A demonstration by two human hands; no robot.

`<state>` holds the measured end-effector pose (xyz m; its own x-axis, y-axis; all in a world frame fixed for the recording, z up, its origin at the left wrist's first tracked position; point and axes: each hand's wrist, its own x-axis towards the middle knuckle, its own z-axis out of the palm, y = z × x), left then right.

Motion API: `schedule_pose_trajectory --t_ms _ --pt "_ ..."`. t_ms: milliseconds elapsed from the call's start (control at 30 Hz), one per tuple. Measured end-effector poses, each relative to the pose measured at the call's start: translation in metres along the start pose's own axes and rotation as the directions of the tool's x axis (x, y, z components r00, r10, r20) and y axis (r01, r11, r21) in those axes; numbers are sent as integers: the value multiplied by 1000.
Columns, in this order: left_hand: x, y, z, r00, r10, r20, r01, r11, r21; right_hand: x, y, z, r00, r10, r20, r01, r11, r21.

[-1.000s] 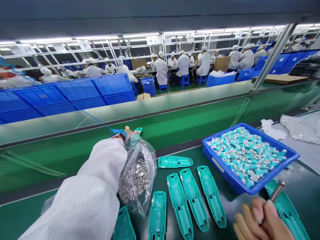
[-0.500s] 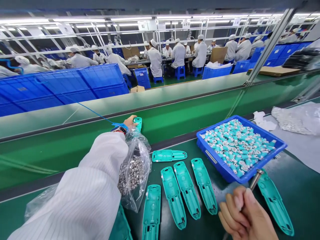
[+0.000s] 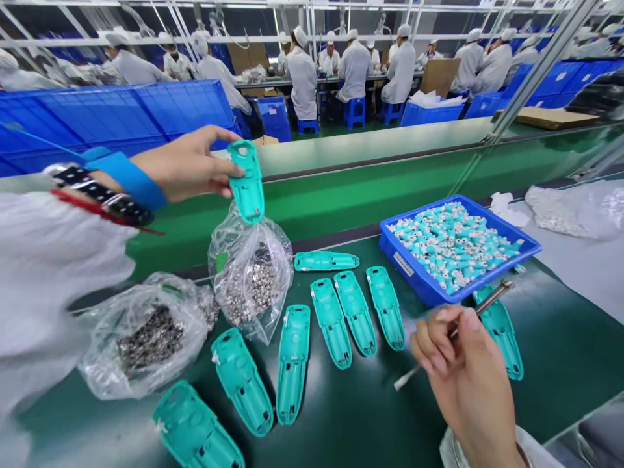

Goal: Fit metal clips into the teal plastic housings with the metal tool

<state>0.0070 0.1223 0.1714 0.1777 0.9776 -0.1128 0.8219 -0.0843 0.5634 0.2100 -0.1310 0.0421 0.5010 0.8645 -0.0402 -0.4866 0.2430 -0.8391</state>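
Teal plastic shell [image 3: 246,185] is the thing the left hand [image 3: 182,166] has up in the air at the left of the frame, its fingers [image 3: 214,138] closed narrowly on the shell's top end. The shell's long axis runs almost upright, tip down, just above a clear plastic bag [image 3: 251,279] of small silver metal parts, and the left hand is far nearer to it than the right. A blue wrist strap [image 3: 127,179] and a black band [image 3: 97,192] show below the white sleeve [image 3: 53,260]. At the lower right, the right hand [image 3: 465,370] pinches a slim metal tool [image 3: 487,300] lying diagonally, well apart from the raised shell. Along the dark green counter [image 3: 351,416] lies a loose row of matching teal shells [image 3: 331,322], mostly long axis toward the top of the frame, with one crosswise [image 3: 326,260]. A second clear bag [image 3: 146,341] sits at the lower left, and a blue tray [image 3: 409,276] of small teal-and-white parts [image 3: 453,244] stands at the right. Beyond the counter, blue crates [image 3: 117,117] line the upper left, and co-workers in white [image 3: 303,81] sit at benches.
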Motion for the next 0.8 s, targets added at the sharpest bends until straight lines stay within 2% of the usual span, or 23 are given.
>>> schedule_pose_trajectory --t_ms 67,100,167,200,233,267,367,467,533,700,800 --pt "-41 7 16 987 7 161 19 987 -158 -1 -2 -1 999 -32 -10 32 999 -15" --pt "-62 7 27 962 34 272 33 971 -237 -2 -3 -2 999 -46 -13 46 999 -19" --pt "-103 2 55 865 88 494 99 935 -341 -6 -5 -4 997 -78 -9 78 997 -27" --pt "-121 -3 70 811 121 572 121 923 -366 -8 -6 -5 996 -94 -1 94 995 -32" --pt "-137 -9 86 759 107 642 189 907 -375 -11 -8 -6 994 -106 9 107 994 -36" --pt "-152 -15 101 705 115 700 249 884 -397 -14 -9 -7 993 -118 20 119 992 -40" --pt "-182 -31 136 642 155 751 389 778 -493 -25 -12 -9 990 -129 58 132 990 -45" --pt "-196 -37 152 640 129 758 444 743 -501 -38 -15 -9 988 -120 101 126 991 -53" --pt "-200 -36 156 668 103 737 432 753 -497 -46 -16 -8 986 -108 128 116 992 -52" --pt "-205 -35 164 743 115 659 304 819 -486 -69 -21 -1 974 -79 212 87 996 -31" --pt "-208 -38 170 787 131 603 215 857 -468 -79 -22 0 943 -80 322 85 996 0"
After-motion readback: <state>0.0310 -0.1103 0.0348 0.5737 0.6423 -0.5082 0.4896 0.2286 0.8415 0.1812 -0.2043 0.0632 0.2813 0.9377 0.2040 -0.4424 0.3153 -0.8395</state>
